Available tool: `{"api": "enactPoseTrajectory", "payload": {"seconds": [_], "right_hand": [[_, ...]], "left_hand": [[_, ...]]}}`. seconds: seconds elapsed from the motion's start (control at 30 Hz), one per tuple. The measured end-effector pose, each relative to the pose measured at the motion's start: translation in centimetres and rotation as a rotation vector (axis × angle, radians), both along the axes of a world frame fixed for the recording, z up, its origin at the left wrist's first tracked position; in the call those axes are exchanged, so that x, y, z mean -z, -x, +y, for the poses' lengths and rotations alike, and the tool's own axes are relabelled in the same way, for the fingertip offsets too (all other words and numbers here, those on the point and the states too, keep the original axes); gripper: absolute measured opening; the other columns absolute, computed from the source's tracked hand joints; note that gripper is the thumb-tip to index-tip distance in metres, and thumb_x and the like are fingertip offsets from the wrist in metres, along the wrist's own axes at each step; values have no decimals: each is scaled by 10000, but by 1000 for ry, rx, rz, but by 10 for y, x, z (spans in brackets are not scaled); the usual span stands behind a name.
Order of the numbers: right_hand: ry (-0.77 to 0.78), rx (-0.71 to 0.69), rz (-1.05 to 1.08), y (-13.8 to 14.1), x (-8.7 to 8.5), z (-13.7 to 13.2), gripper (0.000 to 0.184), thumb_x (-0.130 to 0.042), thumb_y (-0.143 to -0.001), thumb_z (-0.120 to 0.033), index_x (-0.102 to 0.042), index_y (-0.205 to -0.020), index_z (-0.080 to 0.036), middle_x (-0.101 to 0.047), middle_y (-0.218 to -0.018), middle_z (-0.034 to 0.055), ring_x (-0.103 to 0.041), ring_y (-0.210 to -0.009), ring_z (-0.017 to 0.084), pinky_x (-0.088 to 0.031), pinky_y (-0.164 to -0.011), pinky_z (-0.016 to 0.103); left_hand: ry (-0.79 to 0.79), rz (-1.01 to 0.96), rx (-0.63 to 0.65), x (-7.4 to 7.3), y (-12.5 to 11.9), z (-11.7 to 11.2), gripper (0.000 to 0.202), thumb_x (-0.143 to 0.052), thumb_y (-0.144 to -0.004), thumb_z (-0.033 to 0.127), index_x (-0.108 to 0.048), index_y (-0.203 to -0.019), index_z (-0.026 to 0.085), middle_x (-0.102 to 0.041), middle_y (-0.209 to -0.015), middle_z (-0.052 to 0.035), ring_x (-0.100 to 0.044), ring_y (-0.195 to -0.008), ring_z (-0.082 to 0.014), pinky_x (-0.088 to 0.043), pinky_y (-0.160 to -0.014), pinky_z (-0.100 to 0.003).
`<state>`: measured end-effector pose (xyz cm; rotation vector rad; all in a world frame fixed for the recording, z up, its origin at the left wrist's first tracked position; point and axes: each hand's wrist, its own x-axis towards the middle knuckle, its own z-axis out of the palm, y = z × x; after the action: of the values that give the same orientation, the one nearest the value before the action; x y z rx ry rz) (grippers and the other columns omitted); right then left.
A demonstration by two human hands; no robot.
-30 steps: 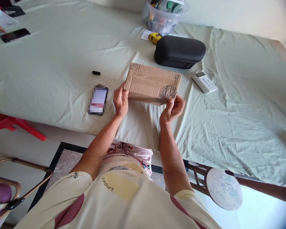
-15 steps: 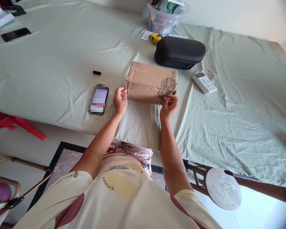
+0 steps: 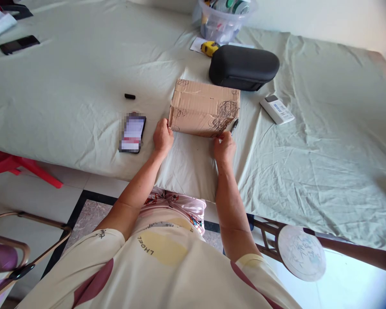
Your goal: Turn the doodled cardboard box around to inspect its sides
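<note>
A brown cardboard box (image 3: 202, 107) with dark looping scribbles lies on the cloth-covered table. At its near left corner, my left hand (image 3: 163, 138) is closed on the edge, fingertips partly hidden behind it. My right hand (image 3: 224, 148) is closed at the near right corner, touching the box. From beside its fingers a dark pen (image 3: 234, 126) sticks out up and to the right; its lower end is hidden. A small black pen cap (image 3: 130, 96) lies left of the box, above a phone with a lit, blurred screen (image 3: 132, 134).
Behind the box stand a black rounded case (image 3: 243, 66), a yellow tape measure (image 3: 209, 48) and a clear plastic tub (image 3: 223, 21). A white device (image 3: 277, 110) lies to the right. Another phone (image 3: 19, 44) is far left. A red stool (image 3: 25, 165) stands below the table's edge.
My right hand has slid slightly left and toward me along the box's near edge, and more of the pen shows. The left fingers now reach further behind the box edge.
</note>
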<state>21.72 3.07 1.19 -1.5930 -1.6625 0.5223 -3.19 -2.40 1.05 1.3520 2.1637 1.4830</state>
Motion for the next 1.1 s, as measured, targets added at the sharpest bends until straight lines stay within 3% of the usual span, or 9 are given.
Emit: {"api": "enactPoseTrajectory", "payload": {"seconds": [0.1,0.23,0.3,0.37,0.5,0.63,0.8,1.1], "right_hand": [[85,20,-44,0,-1,-1,156,-570,-928,-388,-571,-955,-235,-676,-997,105,-639,-992,286,-511,-978,511],[40,7,37,0,-2,2,113,-613,-839,-291,-582,-932,-236,-687,-969,68,-624,-954,250,-529,-985,506],[-1,-17,69,1,-2,3,107,-602,-833,-280,-580,-929,-238,-679,-953,48,-625,-934,230,-538,-973,484],[-41,-37,78,5,-1,2,136,-597,-845,-289,-583,-970,-237,-664,-958,36,-624,-897,210,-548,-957,468],[-111,-24,46,19,5,-6,459,-718,-847,-386,-568,-1248,-221,-628,-1113,73,-629,-890,205,-586,-920,461],[-154,18,-48,32,14,-12,868,-804,-838,-576,-411,-1525,-220,-535,-1293,154,-658,-1045,288,-597,-946,534],[-157,62,-88,36,20,-10,947,-747,-884,-660,-299,-1614,-255,-472,-1367,181,-626,-1197,353,-569,-985,605],[-129,113,-106,39,11,-13,949,-781,-837,-678,-340,-1550,-233,-491,-1336,168,-619,-1211,363,-529,-1054,655]], "left_hand": [[23,19,24,1,1,0,260,-581,-901,-16,-553,-989,227,-708,-1139,-95,-706,-1245,-287,-540,-1193,-516],[70,39,59,2,5,1,236,-631,-946,76,-585,-1139,203,-712,-1249,-132,-674,-1349,-312,-501,-1246,-531],[93,60,68,3,4,3,369,-696,-958,170,-563,-1302,169,-685,-1369,-185,-611,-1453,-340,-460,-1285,-529],[78,73,76,5,1,4,629,-781,-938,286,-472,-1464,133,-602,-1519,-243,-505,-1562,-369,-398,-1332,-535],[-8,97,87,8,-13,3,1103,-915,-827,410,-230,-1643,123,-364,-1722,-300,-345,-1654,-421,-297,-1379,-583],[-35,116,55,1,-29,-1,1337,-967,-770,450,-58,-1695,124,-215,-1772,-331,-279,-1671,-460,-233,-1389,-623],[-21,107,11,-8,-38,-4,1383,-982,-752,469,-40,-1699,110,-272,-1731,-352,-295,-1657,-477,-262,-1372,-627],[-3,84,40,-7,-39,-5,1325,-908,-815,551,-19,-1698,121,-196,-1771,-336,-234,-1684,-453,-226,-1387,-608]]}}
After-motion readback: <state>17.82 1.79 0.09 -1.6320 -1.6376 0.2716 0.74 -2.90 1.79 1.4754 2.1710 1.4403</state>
